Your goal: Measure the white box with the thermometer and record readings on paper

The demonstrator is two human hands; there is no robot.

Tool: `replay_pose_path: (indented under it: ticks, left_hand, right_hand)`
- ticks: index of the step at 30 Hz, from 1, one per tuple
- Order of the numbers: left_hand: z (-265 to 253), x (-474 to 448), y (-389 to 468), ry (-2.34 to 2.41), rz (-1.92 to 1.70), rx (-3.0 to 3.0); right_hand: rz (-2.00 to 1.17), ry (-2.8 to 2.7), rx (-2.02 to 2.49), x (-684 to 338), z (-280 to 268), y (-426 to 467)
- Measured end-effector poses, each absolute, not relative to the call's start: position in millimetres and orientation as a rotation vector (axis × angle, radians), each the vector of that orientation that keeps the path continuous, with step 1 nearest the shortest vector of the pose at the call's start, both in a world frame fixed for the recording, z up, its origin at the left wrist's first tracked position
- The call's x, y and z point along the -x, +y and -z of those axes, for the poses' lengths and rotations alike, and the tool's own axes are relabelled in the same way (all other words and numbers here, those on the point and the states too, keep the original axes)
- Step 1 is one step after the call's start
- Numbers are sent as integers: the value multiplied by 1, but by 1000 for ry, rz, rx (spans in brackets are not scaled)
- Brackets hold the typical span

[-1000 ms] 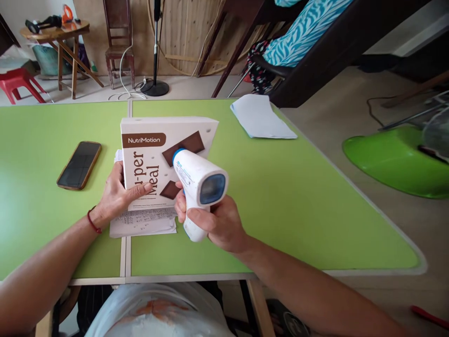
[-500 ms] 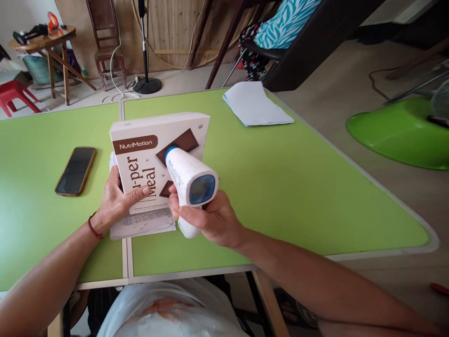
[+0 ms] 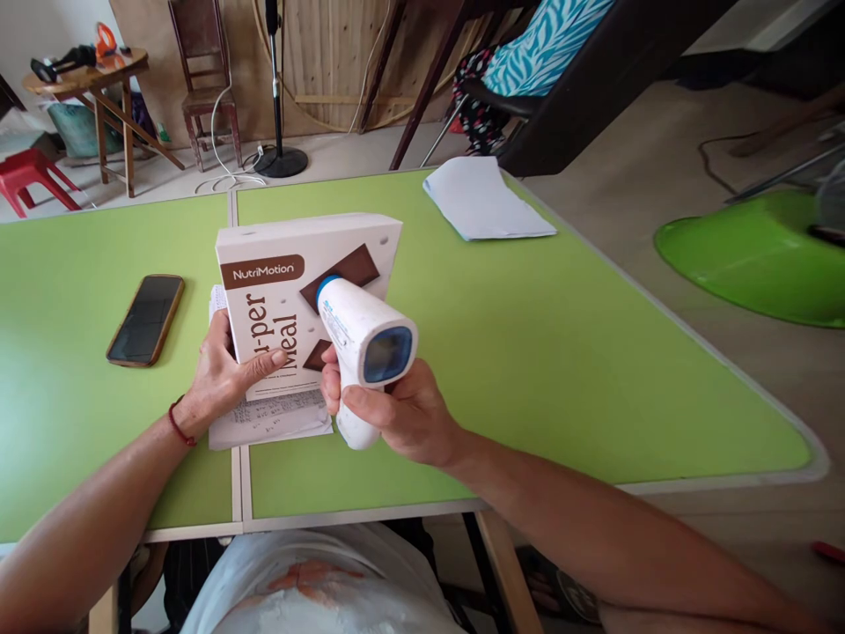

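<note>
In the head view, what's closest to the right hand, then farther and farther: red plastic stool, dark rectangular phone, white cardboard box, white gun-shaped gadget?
1. White gun-shaped gadget: in the right hand.
2. White cardboard box: in the left hand.
3. Dark rectangular phone: farther left, on the green table.
4. Red plastic stool: beyond the table.

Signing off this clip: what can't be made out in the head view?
In the head view:
White box: title's start, hidden by the left hand.
White device: its screen too dim to read.
Papers: writing too small, partly covered by the box.
Background person: cut off by the top edge.
</note>
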State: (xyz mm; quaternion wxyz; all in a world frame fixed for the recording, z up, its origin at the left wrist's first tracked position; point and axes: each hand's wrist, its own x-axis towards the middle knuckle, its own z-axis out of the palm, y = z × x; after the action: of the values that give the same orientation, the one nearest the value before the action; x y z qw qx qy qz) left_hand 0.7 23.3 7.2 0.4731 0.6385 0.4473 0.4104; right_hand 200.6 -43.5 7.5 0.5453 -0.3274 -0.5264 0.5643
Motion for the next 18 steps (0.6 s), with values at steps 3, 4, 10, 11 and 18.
replay_pose_path:
  ticks: [3,4,10,11,18]
  left_hand:
    - [-8,-1,23,1102,-1000,-1579]
    - [-8,-2,22,1109,-1000,-1580]
    - [-5,2,24,1126,-1048,-1617]
    - [-5,3,25,1107,-1064,-1625]
    - [-3,14,42,962,-1282,-1596]
  right_hand:
    - [-1335,-1257,757,-201,-7,-44]
    - [-1336,-1259,747,-201,-7,-43]
    - [-1322,-1295,754,-201,-6,-44]
    - [-1293,-1313,774,-202,-5,-44]
    - [-732,-1562,943,-225,8,-21]
